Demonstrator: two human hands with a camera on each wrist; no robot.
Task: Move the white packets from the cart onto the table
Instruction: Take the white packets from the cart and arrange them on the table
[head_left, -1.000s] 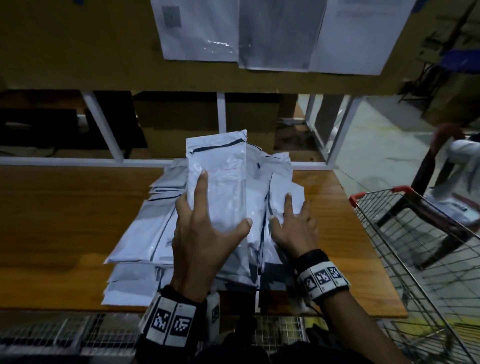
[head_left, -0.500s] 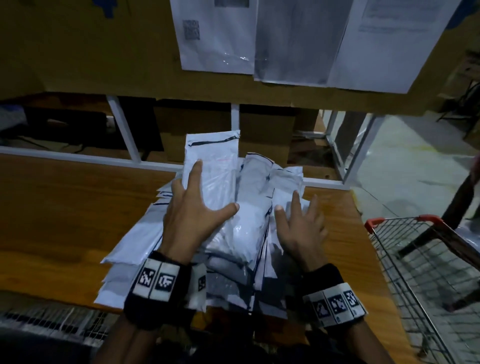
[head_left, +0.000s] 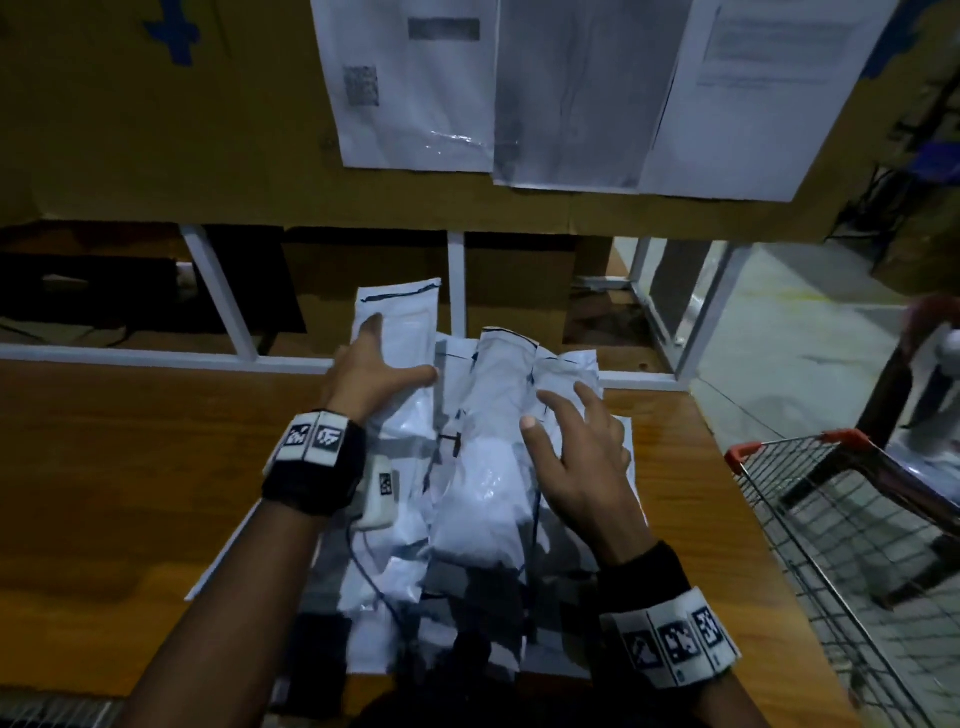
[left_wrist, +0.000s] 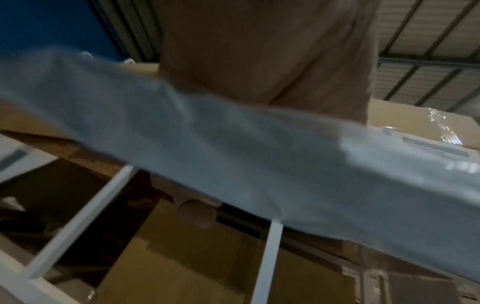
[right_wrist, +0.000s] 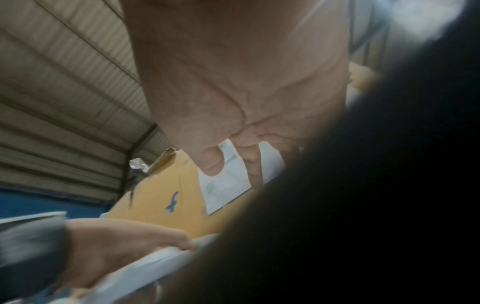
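A heap of white packets (head_left: 467, 499) lies on the wooden table (head_left: 130, 467) in the head view. My left hand (head_left: 400, 348) holds the top left packet (head_left: 400, 317), with forefinger and thumb on its upper face. In the left wrist view that packet (left_wrist: 233, 154) runs under my palm and one fingertip (left_wrist: 197, 214) shows below it. My right hand (head_left: 558, 410) is spread with straight fingers over the packets at the right of the heap and holds nothing. The wire cart (head_left: 831, 545) stands to the right of the table.
A cardboard wall (head_left: 156, 130) with taped paper sheets (head_left: 415, 88) rises behind the table. A white metal frame (head_left: 457, 286) runs along the table's back edge. A person (head_left: 935, 364) stands beyond the cart at far right. A cable (head_left: 374, 571) trails from my left wrist.
My left hand has slid the top packet left and away from the other packets. My right hand has moved in from the heap's right edge and spread over it.
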